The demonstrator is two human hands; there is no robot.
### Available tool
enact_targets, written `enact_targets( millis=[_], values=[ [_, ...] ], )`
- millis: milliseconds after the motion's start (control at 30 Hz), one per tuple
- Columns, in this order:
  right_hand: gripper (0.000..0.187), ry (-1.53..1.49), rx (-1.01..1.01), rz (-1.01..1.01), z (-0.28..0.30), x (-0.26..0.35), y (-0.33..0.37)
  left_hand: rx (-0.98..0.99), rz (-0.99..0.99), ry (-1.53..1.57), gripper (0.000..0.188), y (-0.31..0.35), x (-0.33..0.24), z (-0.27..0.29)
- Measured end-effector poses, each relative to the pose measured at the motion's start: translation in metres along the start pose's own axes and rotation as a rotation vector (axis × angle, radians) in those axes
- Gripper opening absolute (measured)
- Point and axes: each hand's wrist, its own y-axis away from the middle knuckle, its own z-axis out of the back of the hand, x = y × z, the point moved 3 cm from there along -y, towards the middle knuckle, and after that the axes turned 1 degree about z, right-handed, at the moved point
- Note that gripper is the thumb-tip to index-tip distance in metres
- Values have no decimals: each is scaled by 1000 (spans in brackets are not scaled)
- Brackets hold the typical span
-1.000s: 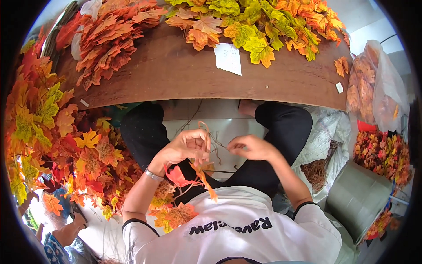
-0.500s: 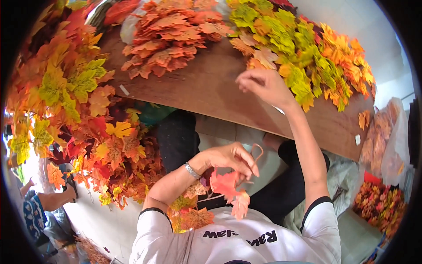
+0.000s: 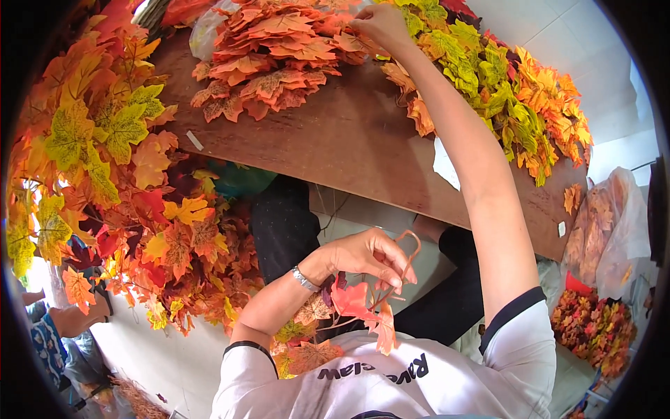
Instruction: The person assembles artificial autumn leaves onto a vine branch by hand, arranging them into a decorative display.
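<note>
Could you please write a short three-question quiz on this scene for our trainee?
1. Which hand holds the leafy stem?
2. True or false: the metal wristband is worn on the left side.
3. Which pile lies farther left on the table: A) orange-red leaves, or B) yellow-green leaves?

Key:
1. The left hand.
2. True.
3. A.

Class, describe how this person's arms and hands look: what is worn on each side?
Both hands are ungloved. The left hand has a silver-coloured, metallic-looking band around its wrist; no band shows on the wrist of the right hand. The short white sleeves have black trim at their openings.
</note>
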Motion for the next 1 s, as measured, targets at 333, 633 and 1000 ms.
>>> enact_targets(
  millis=[333,633,1000],
  values=[
    [31,-48,200,-239,6,2,-11,-138,-75,-60,11,-2,9,6],
    [23,-391,151,-299,48,31,-17,-163,25,-46,13,0,9,7],
    [5,-748,319,-534,129,44,88,-167,41,-13,14,7,10,4]
  ],
)
